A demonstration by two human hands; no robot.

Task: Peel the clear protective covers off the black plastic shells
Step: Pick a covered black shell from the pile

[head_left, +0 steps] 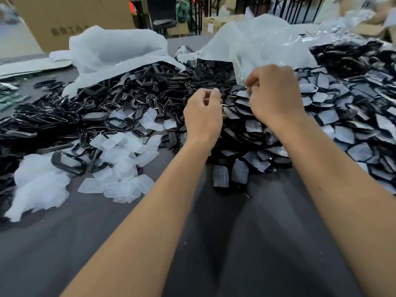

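My two hands are raised close together over a heap of black plastic shells (342,129) that still carry clear covers. The curled fingers of my left hand (203,112) grip a small black shell, which the hand mostly hides. My right hand (274,93) has its fingertips bunched and pinches the clear cover (243,94) at the edge of that piece. A spread of bare black shells and frames (64,116) lies to the left. Loose peeled covers (120,168) are scattered in front of that spread.
The grey table (214,243) is bare between my forearms. Crumpled white plastic bags (111,52) and a clear bag (257,39) lie behind the piles. A cardboard box (64,18) stands at the back left, and more cartons stand at the back right.
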